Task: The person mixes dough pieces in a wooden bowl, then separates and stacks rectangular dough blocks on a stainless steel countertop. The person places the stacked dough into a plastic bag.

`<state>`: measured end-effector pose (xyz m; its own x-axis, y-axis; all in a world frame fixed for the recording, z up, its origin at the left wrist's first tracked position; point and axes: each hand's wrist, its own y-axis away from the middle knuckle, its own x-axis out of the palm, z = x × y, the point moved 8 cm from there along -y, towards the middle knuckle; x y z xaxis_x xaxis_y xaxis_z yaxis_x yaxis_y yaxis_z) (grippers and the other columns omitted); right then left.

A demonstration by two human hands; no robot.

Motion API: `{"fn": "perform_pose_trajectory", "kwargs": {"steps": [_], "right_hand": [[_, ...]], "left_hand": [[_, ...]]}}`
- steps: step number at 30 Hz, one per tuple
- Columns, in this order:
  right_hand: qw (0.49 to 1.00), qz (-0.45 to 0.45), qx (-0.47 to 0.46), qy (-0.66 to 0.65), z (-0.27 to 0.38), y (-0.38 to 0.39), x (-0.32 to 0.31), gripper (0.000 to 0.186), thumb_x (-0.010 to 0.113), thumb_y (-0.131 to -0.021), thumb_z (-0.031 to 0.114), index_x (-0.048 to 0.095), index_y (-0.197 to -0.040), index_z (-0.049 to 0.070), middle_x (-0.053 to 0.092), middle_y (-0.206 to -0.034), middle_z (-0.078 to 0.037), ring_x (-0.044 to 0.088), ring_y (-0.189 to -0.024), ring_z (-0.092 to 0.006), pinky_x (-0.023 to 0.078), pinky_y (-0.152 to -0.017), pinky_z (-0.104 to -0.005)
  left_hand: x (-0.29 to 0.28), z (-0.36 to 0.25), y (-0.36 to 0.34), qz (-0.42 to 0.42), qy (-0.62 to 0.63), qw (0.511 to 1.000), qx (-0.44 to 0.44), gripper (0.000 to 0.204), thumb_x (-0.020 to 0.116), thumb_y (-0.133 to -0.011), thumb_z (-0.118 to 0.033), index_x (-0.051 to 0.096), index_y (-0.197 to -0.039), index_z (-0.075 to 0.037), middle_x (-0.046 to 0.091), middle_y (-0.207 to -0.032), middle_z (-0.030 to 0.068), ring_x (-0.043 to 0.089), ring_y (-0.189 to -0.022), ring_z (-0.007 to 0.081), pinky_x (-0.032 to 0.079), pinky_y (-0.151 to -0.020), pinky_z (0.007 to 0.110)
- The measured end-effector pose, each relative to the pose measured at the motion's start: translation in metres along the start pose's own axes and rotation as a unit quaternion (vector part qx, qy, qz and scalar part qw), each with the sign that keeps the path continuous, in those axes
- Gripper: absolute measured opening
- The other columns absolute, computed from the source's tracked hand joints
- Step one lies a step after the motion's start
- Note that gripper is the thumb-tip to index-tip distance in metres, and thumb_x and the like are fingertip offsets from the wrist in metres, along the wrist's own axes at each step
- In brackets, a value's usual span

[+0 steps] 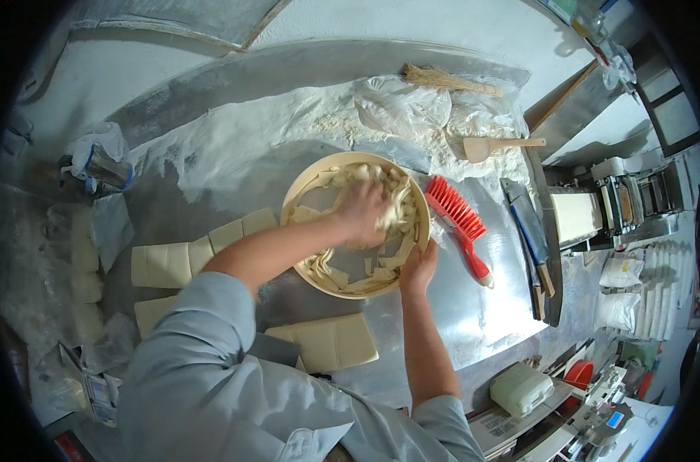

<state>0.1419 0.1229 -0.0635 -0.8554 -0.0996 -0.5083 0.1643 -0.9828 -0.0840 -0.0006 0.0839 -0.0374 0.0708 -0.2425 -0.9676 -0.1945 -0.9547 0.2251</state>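
A round, pale-rimmed tray (290, 192) stands on the metal table. It holds many loose, thin pieces of cream-coloured dough (400, 204), bunched mostly along the wall, with a grey bottom showing between them. My left hand (361, 212) is inside the tray, among the pieces at its upper middle. Motion smears its fingers, so whether it grips any dough is unclear. At the tray's lower right, my right hand (418, 268) holds the rim, thumb up along the outer wall.
Slabs of dough (338, 343) lie near my body, with more (165, 266) at left. Right of the tray are a red brush (461, 223) and long-bladed knives (531, 239). Beyond are flour (242, 131), a wooden scoop (481, 148), plastic bags (404, 108) and a straw whisk (450, 79).
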Motion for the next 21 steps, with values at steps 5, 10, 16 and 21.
{"fn": "perform_pose_trajectory", "kwargs": {"steps": [5,10,16,21], "right_hand": [[1.000,-0.004,-0.010,0.006,0.000,0.004,0.001,0.025,0.044,-0.080,0.006,0.050,-0.104,-0.001,0.055,-0.091,-0.019,0.051,-0.086,-0.0346,0.040,-0.076,-0.0412],[1.000,-0.009,-0.019,0.014,0.010,0.004,0.002,0.027,0.046,-0.078,0.004,0.051,-0.104,-0.001,0.054,-0.091,-0.021,0.050,-0.087,-0.0389,0.039,-0.076,-0.0447],[1.000,0.003,-0.013,-0.006,0.006,0.003,-0.001,0.026,0.046,-0.079,0.005,0.051,-0.103,-0.001,0.055,-0.093,-0.021,0.051,-0.089,-0.0384,0.039,-0.077,-0.0447],[1.000,0.006,0.012,-0.018,-0.001,0.006,0.004,0.025,0.046,-0.079,0.006,0.052,-0.103,0.000,0.055,-0.093,-0.021,0.050,-0.090,-0.0384,0.039,-0.078,-0.0441]], "left_hand": [[-0.004,-0.020,0.067,0.178,0.041,0.977,0.109,0.061,0.060,-0.069,-0.039,0.048,-0.123,-0.013,0.027,-0.137,0.0187,0.026,-0.126,0.0341,0.028,-0.100,0.050],[0.022,0.007,0.051,0.026,0.096,0.995,0.028,0.058,0.065,-0.065,-0.025,0.051,-0.120,-0.012,0.030,-0.135,0.0189,0.032,-0.121,0.0349,0.031,-0.100,0.044],[-0.001,-0.010,-0.007,0.017,0.027,0.998,0.050,0.057,0.063,-0.066,-0.031,0.051,-0.119,-0.013,0.031,-0.136,0.0171,0.031,-0.123,0.0323,0.030,-0.100,0.046],[0.022,0.062,0.040,0.097,0.081,0.991,-0.031,0.056,0.062,-0.066,-0.038,0.054,-0.116,-0.013,0.035,-0.131,0.0184,0.025,-0.126,0.0346,0.025,-0.102,0.051]]}}
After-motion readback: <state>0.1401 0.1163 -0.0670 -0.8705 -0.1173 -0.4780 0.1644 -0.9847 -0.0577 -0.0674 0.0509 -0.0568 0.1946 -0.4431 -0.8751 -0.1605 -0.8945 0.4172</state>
